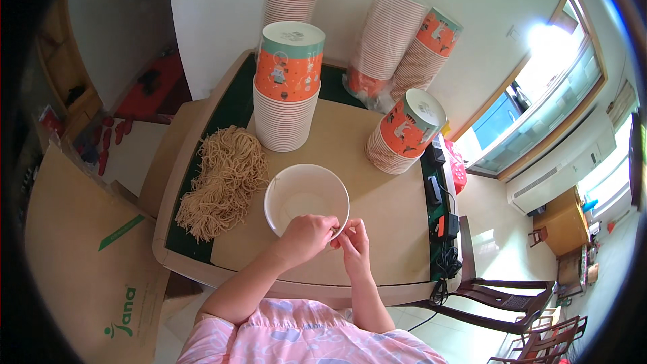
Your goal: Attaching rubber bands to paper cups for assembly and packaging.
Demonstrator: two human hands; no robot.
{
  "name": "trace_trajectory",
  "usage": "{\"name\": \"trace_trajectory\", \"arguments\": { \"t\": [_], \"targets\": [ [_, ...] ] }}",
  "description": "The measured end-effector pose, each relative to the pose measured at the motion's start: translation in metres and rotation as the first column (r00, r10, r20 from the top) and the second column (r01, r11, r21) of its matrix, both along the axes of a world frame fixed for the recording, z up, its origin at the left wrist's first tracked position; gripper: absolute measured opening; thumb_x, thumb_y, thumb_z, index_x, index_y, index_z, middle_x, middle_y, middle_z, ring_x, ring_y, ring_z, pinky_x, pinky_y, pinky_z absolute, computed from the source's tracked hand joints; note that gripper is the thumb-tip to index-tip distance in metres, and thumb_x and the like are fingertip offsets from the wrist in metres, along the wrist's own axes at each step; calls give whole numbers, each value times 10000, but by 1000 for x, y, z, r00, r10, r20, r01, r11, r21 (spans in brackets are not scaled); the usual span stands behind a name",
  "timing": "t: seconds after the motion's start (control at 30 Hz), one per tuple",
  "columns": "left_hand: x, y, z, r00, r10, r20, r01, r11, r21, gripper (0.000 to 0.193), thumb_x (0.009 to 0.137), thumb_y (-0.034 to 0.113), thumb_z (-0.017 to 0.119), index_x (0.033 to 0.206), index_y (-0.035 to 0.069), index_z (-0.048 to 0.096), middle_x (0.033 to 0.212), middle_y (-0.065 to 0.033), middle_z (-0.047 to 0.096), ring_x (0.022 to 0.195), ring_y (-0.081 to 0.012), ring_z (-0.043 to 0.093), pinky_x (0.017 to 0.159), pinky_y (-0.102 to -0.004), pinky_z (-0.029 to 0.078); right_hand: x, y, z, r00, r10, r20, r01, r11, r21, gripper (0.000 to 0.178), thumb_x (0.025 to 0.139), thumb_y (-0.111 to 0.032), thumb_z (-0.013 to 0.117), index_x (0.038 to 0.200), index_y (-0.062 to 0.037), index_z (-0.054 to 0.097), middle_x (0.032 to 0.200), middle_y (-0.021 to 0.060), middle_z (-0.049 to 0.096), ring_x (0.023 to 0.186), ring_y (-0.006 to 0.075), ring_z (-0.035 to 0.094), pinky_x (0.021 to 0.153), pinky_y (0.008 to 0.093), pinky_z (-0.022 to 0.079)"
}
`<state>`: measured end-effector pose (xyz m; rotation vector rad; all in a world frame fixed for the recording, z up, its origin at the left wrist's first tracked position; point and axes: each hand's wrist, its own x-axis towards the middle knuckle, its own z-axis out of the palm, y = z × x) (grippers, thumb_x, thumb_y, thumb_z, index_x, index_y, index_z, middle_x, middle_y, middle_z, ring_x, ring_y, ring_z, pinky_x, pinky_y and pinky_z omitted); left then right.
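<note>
A white paper tub (301,192) stands open end up near the table's front, its smooth inside showing. My left hand (306,237) reaches across its near rim, fingers closed in a pinch at the right side. Just outside that rim, my right hand (355,243) meets it with thumb and fingertips pressed together. Something tiny and yellowish shows between the fingertips, too small to name. Left of the tub lies a loose heap of beige string (224,182). A tall stack of upside-down paper tubs (288,87), orange and green on top, rises behind.
A shorter tub stack (406,131) leans at the right. Bagged tub stacks (385,47) stand against the wall. Black adapters with cables (446,226) line the table's right edge. A large cardboard box (91,249) is at the left; a dark wooden chair (502,303) is at the right.
</note>
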<state>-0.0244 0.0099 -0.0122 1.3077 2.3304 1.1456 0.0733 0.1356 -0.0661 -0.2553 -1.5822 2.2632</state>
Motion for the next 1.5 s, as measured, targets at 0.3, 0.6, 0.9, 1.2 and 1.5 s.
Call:
{"name": "trace_trajectory", "arguments": {
  "t": [0.3,0.6,0.9,1.2,1.5],
  "targets": [
    [3,3,4,1000,3,-30,-2,1000,31,68,869,111,579,849,53,608,770,-137,654,735,-329,651,656,-434,507,2,3,0,1000,12,24,-12,1000,-8,121,963,-43,516,1059,-60,443,852,55,600,739,111,577,658,235,441],
    [4,-3,6,988,139,65,-142,989,43,68,880,107,581,871,40,577,711,-159,644,672,-336,649,601,-434,501,22,4,10,995,-96,-24,94,994,-59,148,935,39,471,1055,-45,444,966,143,655,748,160,602,692,267,478],
    [4,-3,2,978,125,169,-142,986,90,72,890,100,564,909,38,533,753,-173,649,718,-376,644,643,-482,501,4,-14,35,973,-232,10,199,852,484,348,872,86,551,1187,-44,481,902,86,671,692,98,568,624,249,495],
    [9,2,-9,954,169,247,-216,960,179,111,931,98,524,977,-2,514,717,-146,651,656,-286,670,606,-407,518,-15,-1,55,982,-188,28,80,542,837,344,809,64,637,1125,-55,570,829,40,643,616,100,533,589,245,468],
    [3,-5,-5,954,195,227,-233,960,154,136,910,169,600,959,44,625,738,-152,652,671,-304,645,619,-398,504,-11,0,38,970,-228,-85,208,597,775,291,809,41,673,1069,-55,587,827,61,642,659,130,566,627,262,482]
  ]
}}
